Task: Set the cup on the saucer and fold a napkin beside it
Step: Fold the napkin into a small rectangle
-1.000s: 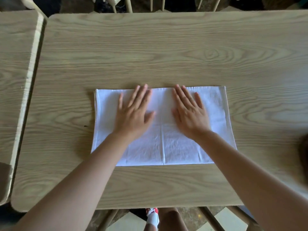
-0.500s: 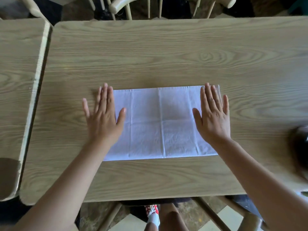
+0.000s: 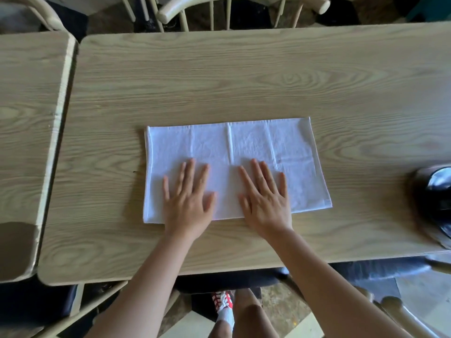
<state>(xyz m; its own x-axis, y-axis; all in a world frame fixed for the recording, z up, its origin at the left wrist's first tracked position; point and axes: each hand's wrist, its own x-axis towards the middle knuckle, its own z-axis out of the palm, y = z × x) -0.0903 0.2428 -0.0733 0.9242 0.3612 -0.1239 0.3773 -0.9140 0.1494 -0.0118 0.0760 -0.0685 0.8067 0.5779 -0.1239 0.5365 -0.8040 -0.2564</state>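
Note:
A white cloth napkin [image 3: 244, 145] lies flat on the wooden table [image 3: 244, 76] as a wide rectangle with crease lines. My left hand [image 3: 189, 200] rests palm down on its near left part, fingers spread. Palm down on the near middle of the cloth is my right hand [image 3: 264, 198], fingers apart as well. Neither hand holds anything. At the right edge of the view a dark glossy object [image 3: 436, 191] stands on the table, blurred; I cannot tell if it is the cup or the saucer.
A second wooden table [image 3: 26, 118] abuts on the left, with a narrow gap between them. Pale wooden chairs [image 3: 234, 8] stand at the far side. Below the near table edge are my knee and a red-and-white shoe [image 3: 223, 300].
My hands slid from the middle of the napkin out to its left and right ends, then came back together near its front edge. The camera has tilted, showing more of the dark object at right.

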